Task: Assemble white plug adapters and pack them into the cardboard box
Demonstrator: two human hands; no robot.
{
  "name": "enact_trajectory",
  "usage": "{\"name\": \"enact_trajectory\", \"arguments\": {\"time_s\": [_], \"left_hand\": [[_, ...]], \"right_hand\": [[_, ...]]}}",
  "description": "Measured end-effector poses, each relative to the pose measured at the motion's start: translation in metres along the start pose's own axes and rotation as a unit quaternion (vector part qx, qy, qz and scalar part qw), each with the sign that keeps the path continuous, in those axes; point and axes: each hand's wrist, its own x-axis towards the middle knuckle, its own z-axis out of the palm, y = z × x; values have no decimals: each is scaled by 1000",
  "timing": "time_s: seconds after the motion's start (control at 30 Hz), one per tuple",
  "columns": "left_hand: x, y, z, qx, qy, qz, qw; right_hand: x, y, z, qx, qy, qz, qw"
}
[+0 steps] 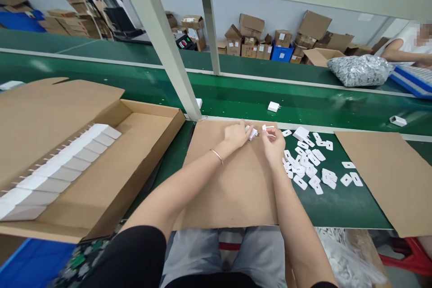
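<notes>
Over the cardboard sheet, my left hand is closed on a small white plug charger, whose prongs point right. Its fingers partly cover the charger. Just to the right, my right hand pinches a small white piece, mostly hidden by the fingers; it looks like one of the flat covers nearby. Many loose white covers, flat with a small slot, lie scattered on the green bench to the right. A white charger housing sits at the top of that heap.
An open carton on the left holds a row of white chargers. Beyond the bench edge, a green conveyor carries a charger and a white housing. A metal post rises ahead. Another person sits at far right.
</notes>
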Motion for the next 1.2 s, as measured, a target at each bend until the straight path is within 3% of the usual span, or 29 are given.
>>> {"name": "enact_trajectory", "arguments": {"time_s": [0.07, 0.17, 0.3, 0.43, 0.6, 0.7, 0.8, 1.0, 1.13, 1.2], "left_hand": [[4, 13, 10, -3, 17, 12, 1000], [-1, 17, 19, -15, 46, 68, 997], [-21, 1, 30, -76, 69, 153, 983], [-42, -27, 39, -206, 73, 189, 957], [-60, -59, 43, -270, 141, 245, 920], [-66, -72, 44, -264, 176, 297, 901], [-68, -77, 46, -264, 177, 335, 887], [-63, -77, 50, -358, 182, 306, 863], [-56, -82, 46, -457, 71, 227, 857], [-54, -83, 41, -464, 13, 180, 867]], "right_hand": [[3, 5, 3, 78, -29, 37, 996], [5, 9, 7, 123, -36, 86, 988], [1, 6, 13, 163, -52, 163, 972], [-13, -4, 22, 231, -109, 227, 940], [-30, -22, 27, 251, -203, 206, 924], [-35, -27, 26, 243, -223, 184, 926], [-36, -28, 23, 221, -226, 165, 934], [-35, -31, 18, 185, -224, 150, 945], [-36, -36, 16, 186, -226, 140, 946], [-36, -38, 15, 181, -231, 131, 947]]}}
